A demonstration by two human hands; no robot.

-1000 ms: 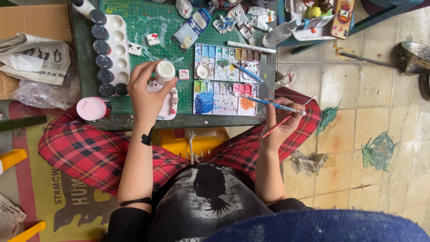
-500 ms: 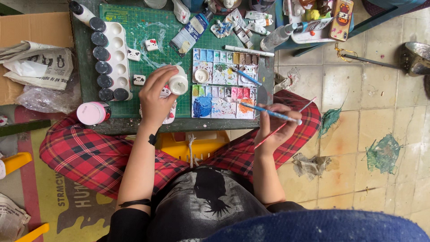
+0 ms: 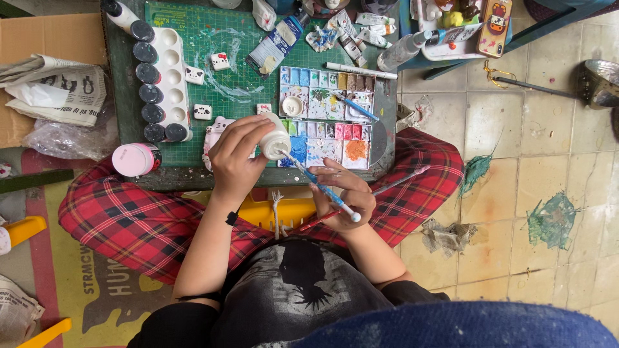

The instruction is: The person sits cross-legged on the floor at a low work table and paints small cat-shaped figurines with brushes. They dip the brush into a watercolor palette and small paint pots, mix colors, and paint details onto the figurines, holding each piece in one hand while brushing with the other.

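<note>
The left hand (image 3: pixel 235 158) had its fingers clamped on a white pot (image 3: pixel 276 140). The right hand (image 3: pixel 342 193) gripped 1 blue brush (image 3: pixel 320 187), its tip touching the pot beside the left fingertips.

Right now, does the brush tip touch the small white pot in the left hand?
Touching. The head view shows the blue brush tip meeting the white pot, held by the left hand.

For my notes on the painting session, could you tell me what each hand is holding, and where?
The left hand grips a small white jar around its body. The right hand holds a blue brush mid-handle, plus other brushes.
</note>
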